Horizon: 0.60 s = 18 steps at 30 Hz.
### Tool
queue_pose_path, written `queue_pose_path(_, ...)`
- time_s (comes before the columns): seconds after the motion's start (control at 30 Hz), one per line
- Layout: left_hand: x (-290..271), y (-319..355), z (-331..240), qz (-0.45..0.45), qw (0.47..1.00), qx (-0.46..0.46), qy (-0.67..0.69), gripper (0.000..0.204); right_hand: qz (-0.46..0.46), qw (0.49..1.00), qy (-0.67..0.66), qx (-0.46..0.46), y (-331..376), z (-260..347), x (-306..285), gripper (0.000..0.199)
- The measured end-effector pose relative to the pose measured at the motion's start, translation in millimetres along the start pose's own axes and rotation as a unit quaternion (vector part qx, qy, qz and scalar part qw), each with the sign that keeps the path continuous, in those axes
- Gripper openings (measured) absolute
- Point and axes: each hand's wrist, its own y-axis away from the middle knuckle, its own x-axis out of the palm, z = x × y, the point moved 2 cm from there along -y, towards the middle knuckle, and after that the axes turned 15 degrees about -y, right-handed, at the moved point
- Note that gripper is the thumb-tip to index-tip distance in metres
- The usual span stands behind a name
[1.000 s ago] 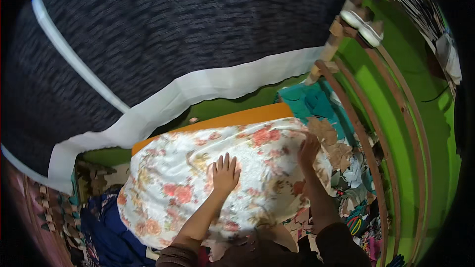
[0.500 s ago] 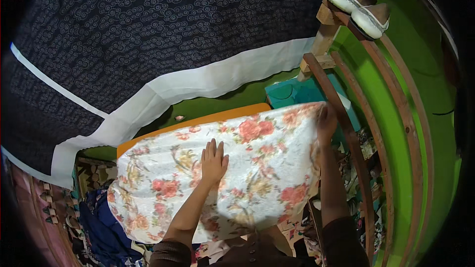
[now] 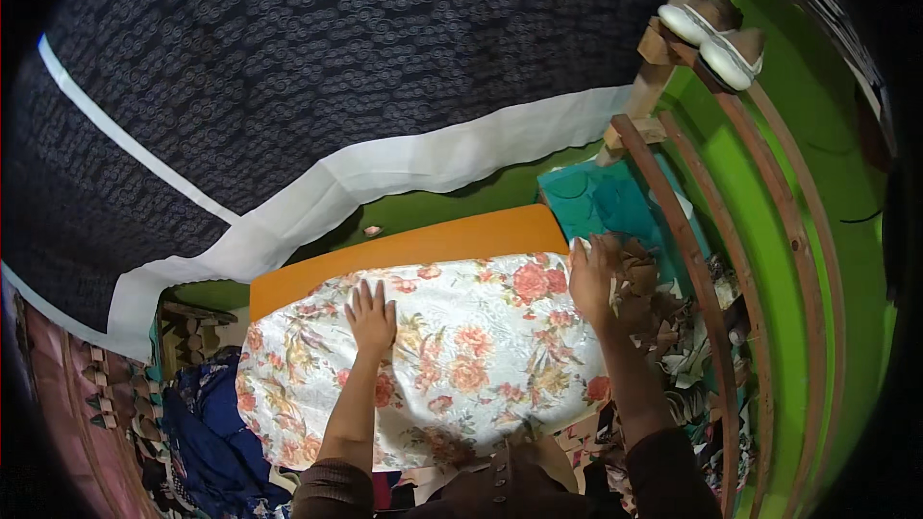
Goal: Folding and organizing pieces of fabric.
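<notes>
A white cloth with a red and orange flower print (image 3: 461, 365) lies spread over an orange table (image 3: 433, 242). My left hand (image 3: 371, 317) rests flat on the cloth near its far edge, fingers apart. At the cloth's far right corner, my right hand (image 3: 590, 277) lies with its fingers curled on the edge of the fabric. Whether it pinches the cloth is unclear. Both forearms come in from the lower edge in dark sleeves.
A large dark patterned curtain with a white band (image 3: 317, 86) hangs behind the table. A teal cloth (image 3: 601, 204) and a pile of brown and printed scraps (image 3: 673, 327) lie to the right. A wooden rack (image 3: 711, 259) and white shoes (image 3: 716, 34) stand against the green wall. Blue fabric (image 3: 207, 442) is heaped at lower left.
The view has shifted, so the table sits more central. My right hand slid to the cloth's far right corner, and my left hand stayed flat on the cloth.
</notes>
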Motion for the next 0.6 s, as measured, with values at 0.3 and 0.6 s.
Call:
queue_pose_path(0.3, -36.3, -37.1, 65.9, -0.139, 0.989, 0.047, -0.033, 0.076, 0.102, 0.991, 0.048, -0.067, 0.8, 41.5, 71.0, 0.049)
queue_pose_path(0.6, -20.4, -36.4, 112.3, -0.023, 0.993, 0.105, -0.044, 0.033, 0.192, 0.976, -0.022, 0.096, 23.2, 76.6, 43.8, 0.024)
